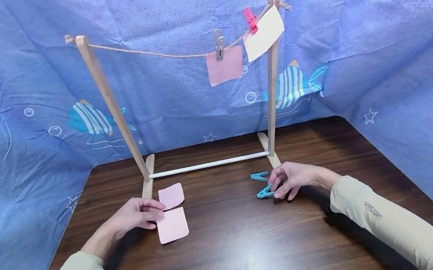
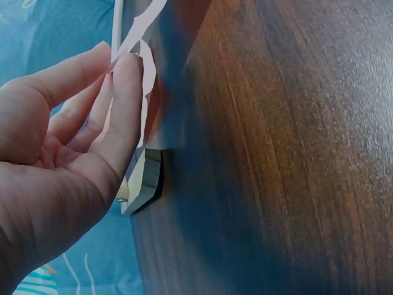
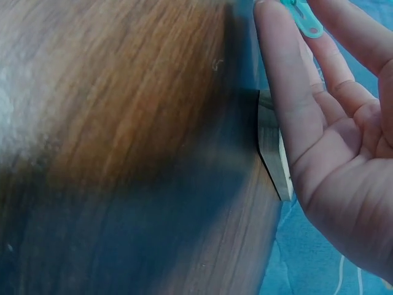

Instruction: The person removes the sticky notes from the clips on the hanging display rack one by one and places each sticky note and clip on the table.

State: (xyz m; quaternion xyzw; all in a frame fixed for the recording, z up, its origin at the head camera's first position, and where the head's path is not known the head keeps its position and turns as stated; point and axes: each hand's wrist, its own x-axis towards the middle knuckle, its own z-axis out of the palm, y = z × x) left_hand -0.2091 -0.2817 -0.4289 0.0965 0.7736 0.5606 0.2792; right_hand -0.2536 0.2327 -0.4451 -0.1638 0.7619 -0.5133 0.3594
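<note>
My left hand [image 1: 138,213] pinches the edge of a pale pink paper square [image 1: 173,226] between thumb and fingers. Just behind that square, a second pink square [image 1: 171,195] lies on the table. At the right, my right hand [image 1: 294,178] has its thumb and fingertips at the end of a teal clothespin [image 1: 265,192]. In the right wrist view the clothespin [image 3: 305,19] shows between thumb and finger. Another teal clothespin [image 1: 259,176] lies behind it, close to my fingers.
A wooden frame [image 1: 110,103] with a white bottom bar [image 1: 209,165] stands at the back. Its twine [image 1: 148,52] bears a pink paper [image 1: 226,67] under a metal clip [image 1: 219,45] and a white paper [image 1: 265,35] under a pink clip [image 1: 251,20]. Blue cloth [image 1: 180,112] hangs behind.
</note>
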